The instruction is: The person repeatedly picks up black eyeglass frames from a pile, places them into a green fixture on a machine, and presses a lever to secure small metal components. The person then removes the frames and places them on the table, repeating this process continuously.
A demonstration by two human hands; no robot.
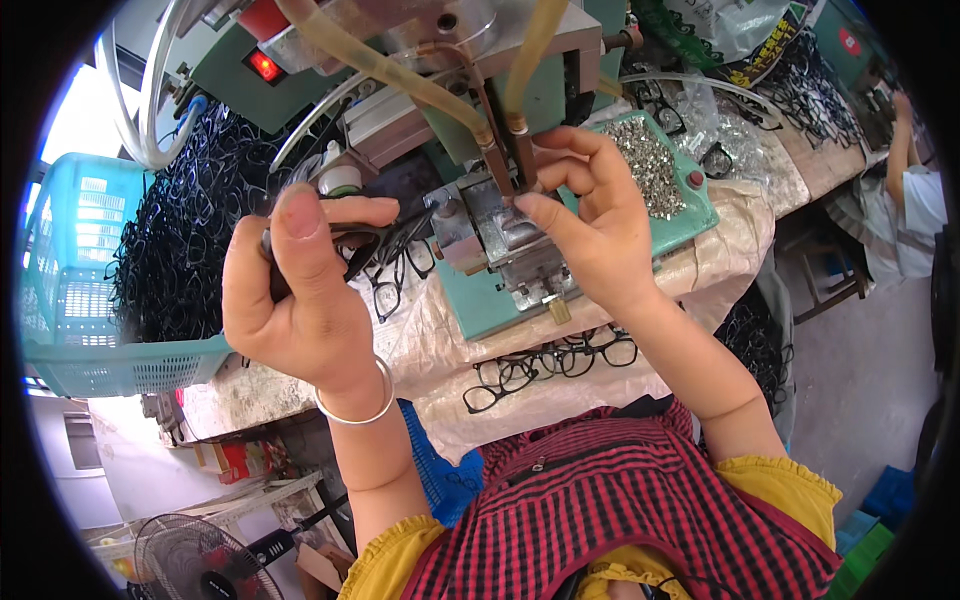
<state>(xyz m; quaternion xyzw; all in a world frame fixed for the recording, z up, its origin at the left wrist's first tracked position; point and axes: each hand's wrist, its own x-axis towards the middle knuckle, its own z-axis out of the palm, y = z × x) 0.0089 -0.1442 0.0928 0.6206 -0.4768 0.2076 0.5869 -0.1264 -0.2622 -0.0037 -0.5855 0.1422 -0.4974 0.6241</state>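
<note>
left hand [300,315] grips curved black eyewear [356,250]; right hand [605,230], grasp unclear, at metal jig [512,238]

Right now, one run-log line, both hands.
left hand: holds dark item, partly hidden | right hand: at metal fixture | nearby: green tray, small metal parts, heaped black frames

Black eyeglass frames [180,230] on workbench [262,394]
</note>
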